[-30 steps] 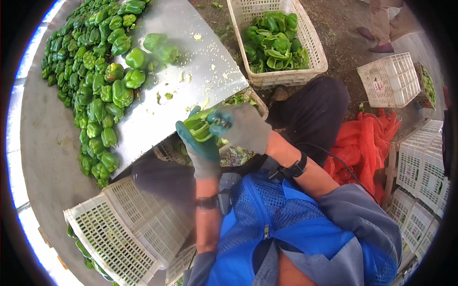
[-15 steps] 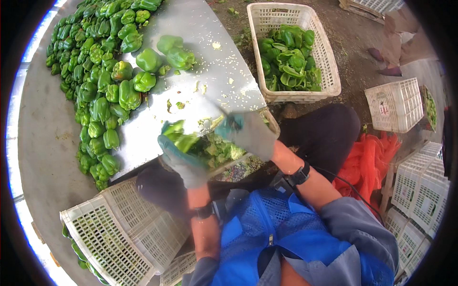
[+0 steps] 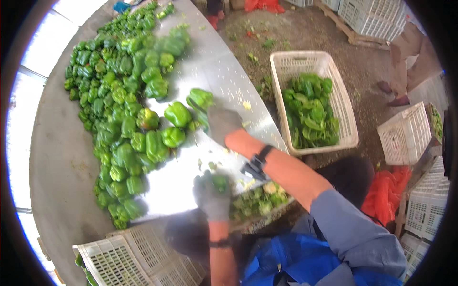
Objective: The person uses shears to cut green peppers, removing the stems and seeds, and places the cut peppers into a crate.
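Both my hands wear grey work gloves with green fingers. My right hand (image 3: 223,125) is stretched over the metal table (image 3: 217,64), its blurred fingers at a green bell pepper (image 3: 201,98); whether they grip it I cannot tell. My left hand (image 3: 212,198) is low at the table's near edge, its fingers curled around something dark green and blurred that I cannot make out. Loose bell peppers (image 3: 177,114) lie just left of my right hand, beside a large pile of green peppers (image 3: 112,126). Below my right forearm, a container holds pale green pepper trimmings (image 3: 260,202).
A white crate (image 3: 350,121) with cut green peppers stands on the floor beyond the table's right edge. Another white crate (image 3: 117,262) is at lower left. Red netting (image 3: 386,190) and stacked crates (image 3: 427,200) are at right. A person's legs (image 3: 405,62) show at upper right.
My right hand has moved up and forward from the trimmings to the loose peppers. The cut pepper seen at my left hand no longer shows clearly. The view has shifted, showing more of the far floor.
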Motion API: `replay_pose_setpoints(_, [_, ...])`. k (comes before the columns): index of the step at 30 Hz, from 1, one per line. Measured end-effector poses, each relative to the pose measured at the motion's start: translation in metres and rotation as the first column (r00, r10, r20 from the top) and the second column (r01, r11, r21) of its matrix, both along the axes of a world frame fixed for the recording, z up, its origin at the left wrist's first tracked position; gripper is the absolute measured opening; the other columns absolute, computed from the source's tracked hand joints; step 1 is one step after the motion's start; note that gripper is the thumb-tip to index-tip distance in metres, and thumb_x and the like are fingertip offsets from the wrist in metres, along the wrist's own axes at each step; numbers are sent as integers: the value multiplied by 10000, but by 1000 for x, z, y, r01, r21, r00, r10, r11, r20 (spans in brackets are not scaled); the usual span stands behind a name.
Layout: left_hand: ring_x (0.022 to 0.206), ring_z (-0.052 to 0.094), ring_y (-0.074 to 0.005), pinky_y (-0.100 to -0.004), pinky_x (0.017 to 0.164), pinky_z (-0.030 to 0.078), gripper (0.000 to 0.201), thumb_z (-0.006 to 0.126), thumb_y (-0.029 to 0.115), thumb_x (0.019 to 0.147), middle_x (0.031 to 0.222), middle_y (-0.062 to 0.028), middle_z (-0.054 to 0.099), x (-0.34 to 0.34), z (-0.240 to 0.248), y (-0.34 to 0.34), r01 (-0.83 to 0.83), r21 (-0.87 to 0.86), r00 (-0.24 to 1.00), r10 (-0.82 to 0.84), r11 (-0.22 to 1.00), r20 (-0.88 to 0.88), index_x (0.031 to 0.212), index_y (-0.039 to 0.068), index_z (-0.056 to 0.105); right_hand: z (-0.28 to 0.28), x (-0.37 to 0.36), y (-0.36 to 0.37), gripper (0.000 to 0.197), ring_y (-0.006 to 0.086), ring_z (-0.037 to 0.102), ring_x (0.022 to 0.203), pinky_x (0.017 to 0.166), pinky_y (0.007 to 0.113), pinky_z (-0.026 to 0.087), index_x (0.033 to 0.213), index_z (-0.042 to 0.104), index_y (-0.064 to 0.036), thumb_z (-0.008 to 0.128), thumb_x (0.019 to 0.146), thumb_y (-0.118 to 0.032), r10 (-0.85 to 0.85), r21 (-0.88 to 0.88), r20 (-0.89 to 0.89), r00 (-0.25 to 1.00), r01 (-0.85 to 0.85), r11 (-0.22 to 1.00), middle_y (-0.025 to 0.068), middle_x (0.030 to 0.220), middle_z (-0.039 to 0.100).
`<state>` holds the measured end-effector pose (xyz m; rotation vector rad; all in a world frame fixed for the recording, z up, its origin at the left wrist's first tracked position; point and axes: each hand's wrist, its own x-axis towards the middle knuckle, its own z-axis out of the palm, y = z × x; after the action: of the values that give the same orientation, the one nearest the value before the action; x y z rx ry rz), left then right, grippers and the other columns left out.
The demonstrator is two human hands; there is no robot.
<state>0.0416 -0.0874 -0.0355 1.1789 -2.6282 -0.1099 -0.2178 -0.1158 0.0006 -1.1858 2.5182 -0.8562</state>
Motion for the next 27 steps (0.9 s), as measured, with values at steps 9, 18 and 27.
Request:
replay_pose_setpoints(9, [1082, 660, -179, -330, 1023, 544, 425, 731, 184, 1083, 1232, -117, 700, 41, -15, -5, 101, 552, 679, 349, 828, -646, 1432, -50, 669, 13, 0, 139, 449, 260, 772, 921, 813, 399, 605, 1167, 744, 49, 833, 917, -313, -183, -120, 569, 802, 301, 946, 166, 1013, 779])
replay_pose_setpoints(18, [1325, 674, -238, -356, 1049, 565, 512, 643, 359, 1147, 1564, -162, 655, -131, 72, 42, 500, 821, 652, 504, 277, -567, 1530, 19, 635, 15, 81, 271, 288, 115, 700, 861, 785, 282, 570, 1201, 757, 54, 814, 990, -133, 202, -285, 957, 207, 791, 541, 15, 982, 749])
replay_pose_setpoints(27, [1317, 696, -275, -439, 1126, 584, 718, 553, 492, 1184, 1517, -176, 652, -118, 102, 65, 555, 798, 787, 164, 236, -595, 1697, 10, 413, 19, 69, 307, 587, 109, 690, 882, 715, 269, 554, 1425, 647, 56, 860, 940, -198, 429, -564, 815, 388, 699, 440, 64, 1103, 745])
